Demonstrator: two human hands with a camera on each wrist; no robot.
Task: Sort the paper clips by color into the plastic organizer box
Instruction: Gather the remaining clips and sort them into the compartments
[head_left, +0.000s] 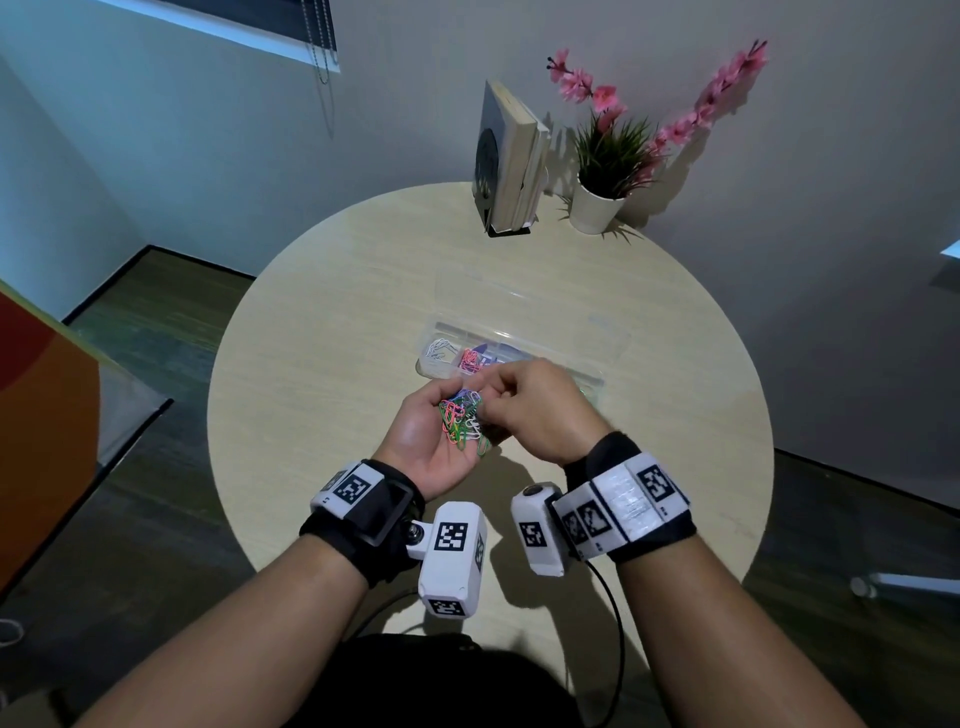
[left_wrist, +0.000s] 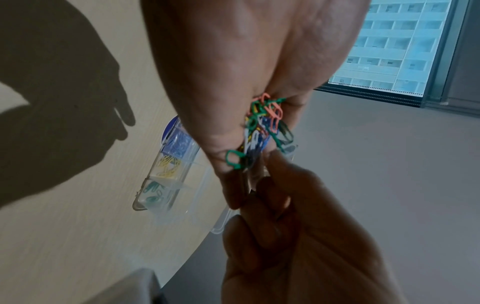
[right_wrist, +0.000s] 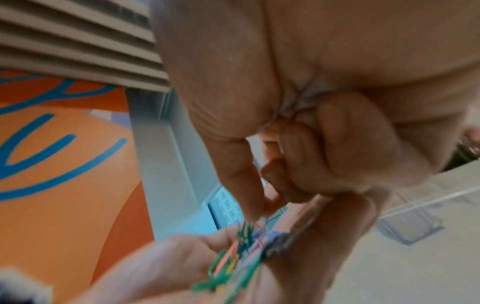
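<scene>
My left hand (head_left: 457, 410) is palm up over the round table (head_left: 322, 322), its fingers curled round a bunch of mixed paper clips (head_left: 461, 422) in green, pink, blue, yellow and white. My right hand (head_left: 485, 397) comes in from the right, and its thumb and forefinger pinch a clip at the top of the bunch; its colour is unclear. In the left wrist view the paper clips (left_wrist: 262, 127) show between my fingers. The clear organizer box (head_left: 587, 387) lies just behind my hands. White clips (head_left: 439, 349) and pink clips (head_left: 470, 359) fill its left cells; blue, yellow and green cells (left_wrist: 166, 170) also show.
The box's clear lid (head_left: 498, 296) lies open behind it. Upright books in a black bookend (head_left: 511, 161) and a white potted plant with pink flowers (head_left: 597, 202) stand at the table's far edge. The near table edge is by my wrists.
</scene>
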